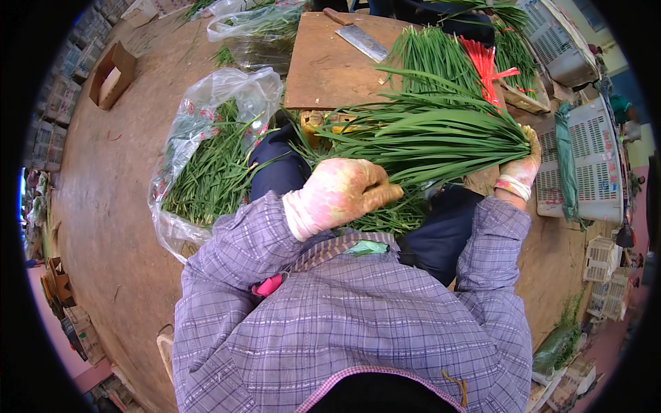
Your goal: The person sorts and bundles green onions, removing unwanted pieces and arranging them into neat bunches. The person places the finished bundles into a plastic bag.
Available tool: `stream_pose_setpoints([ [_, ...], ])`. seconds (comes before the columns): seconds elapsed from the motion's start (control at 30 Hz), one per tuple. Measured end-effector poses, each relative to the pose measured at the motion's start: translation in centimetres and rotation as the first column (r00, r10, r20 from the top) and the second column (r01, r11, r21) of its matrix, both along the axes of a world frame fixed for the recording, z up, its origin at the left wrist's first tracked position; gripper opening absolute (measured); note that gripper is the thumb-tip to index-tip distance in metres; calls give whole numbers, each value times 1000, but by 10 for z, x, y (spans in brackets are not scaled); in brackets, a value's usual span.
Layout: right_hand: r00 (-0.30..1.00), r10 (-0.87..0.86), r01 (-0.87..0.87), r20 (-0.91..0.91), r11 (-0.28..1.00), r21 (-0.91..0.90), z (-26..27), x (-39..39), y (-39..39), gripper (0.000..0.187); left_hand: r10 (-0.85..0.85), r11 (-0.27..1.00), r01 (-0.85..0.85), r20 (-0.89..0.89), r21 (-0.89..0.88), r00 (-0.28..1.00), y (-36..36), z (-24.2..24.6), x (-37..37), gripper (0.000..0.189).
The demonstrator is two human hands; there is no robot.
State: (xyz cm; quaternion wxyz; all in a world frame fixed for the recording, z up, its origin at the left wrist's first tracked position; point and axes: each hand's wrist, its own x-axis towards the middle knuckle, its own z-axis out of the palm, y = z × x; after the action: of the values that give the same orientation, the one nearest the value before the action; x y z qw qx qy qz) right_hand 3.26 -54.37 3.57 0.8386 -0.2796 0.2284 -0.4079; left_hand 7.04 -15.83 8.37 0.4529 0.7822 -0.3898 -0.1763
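My right hand [520,162], in a stained white glove, grips a bunch of garlic chives [439,134] by one end. The long green leaves fan out leftward over my knees and the front of the wooden board [330,67]. My left hand [343,188], gloved too, hovers over my lap below the leaf tips. Its fingers are curled together against the thumb, and nothing shows between them. Loose chives [397,211] lie between my legs, partly hidden by the left hand. On the board rests a pile of chives [431,57], beside red ties [483,64].
A cleaver [361,41] lies at the board's far side. To the left, an open plastic bag [227,82] holds more greens. White plastic crates [583,160] stand at right; a cardboard box [113,75] sits on the floor. A person's dark-clothed legs [444,18] are beyond the board.
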Motion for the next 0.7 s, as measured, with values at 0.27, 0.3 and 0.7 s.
stream_pose_setpoints([
  [0.27,999,36,-36,17,999,6,-14,-17,-29,16,210,897,-375,-518,-235,829,29,-3,-2,29],
  [0.3,999,33,-33,9,999,7,-17,-21,-35,17,220,904,-372,-514,-213,829,35,-7,-1,29],
  [0.7,986,-113,115,-121,993,6,-40,-33,-65,25,243,968,-249,-181,-12,953,46,-65,3,16],
])
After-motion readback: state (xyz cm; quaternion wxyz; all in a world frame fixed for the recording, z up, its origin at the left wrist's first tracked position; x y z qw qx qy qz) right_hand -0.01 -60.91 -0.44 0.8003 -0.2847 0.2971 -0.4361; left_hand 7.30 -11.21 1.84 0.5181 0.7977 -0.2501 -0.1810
